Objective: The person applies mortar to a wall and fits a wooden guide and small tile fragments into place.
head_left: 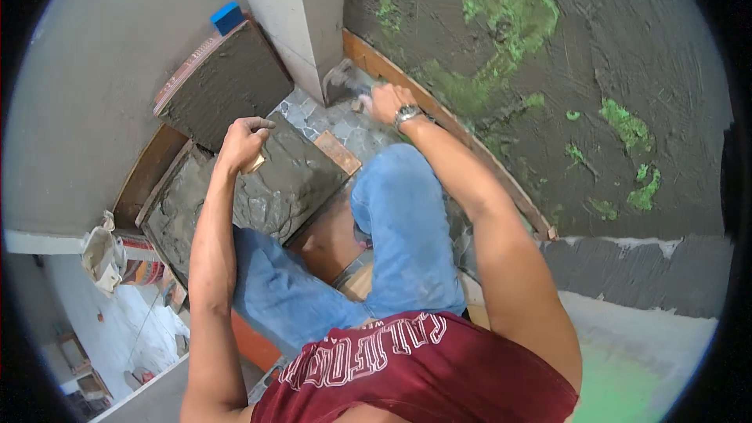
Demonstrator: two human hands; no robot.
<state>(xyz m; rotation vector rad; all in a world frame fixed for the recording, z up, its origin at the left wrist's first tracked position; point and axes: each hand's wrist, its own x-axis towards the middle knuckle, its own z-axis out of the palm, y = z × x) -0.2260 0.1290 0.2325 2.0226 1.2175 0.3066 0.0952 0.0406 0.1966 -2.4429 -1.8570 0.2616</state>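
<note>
My left hand (243, 143) is closed on a pale wooden handle (256, 163) over a board heaped with wet grey mortar (283, 180); the rest of that tool cannot be made out. My right hand (388, 102) grips a metal trowel (342, 78) at the foot of the white column (301, 12), beside a wooden strip (470, 145) along the mortar-coated wall (627, 55) with green patches. A mortar-coated slab (227, 82) leans at the back left, with a blue block (225, 17) on its upper edge.
A small tan tile piece (337, 151) lies past the mortar board on mosaic flooring (298, 110). A bucket with a pale bag (106, 254) stands at the left, by an edge above a lower white floor (129, 337). My knees are bent below my hands.
</note>
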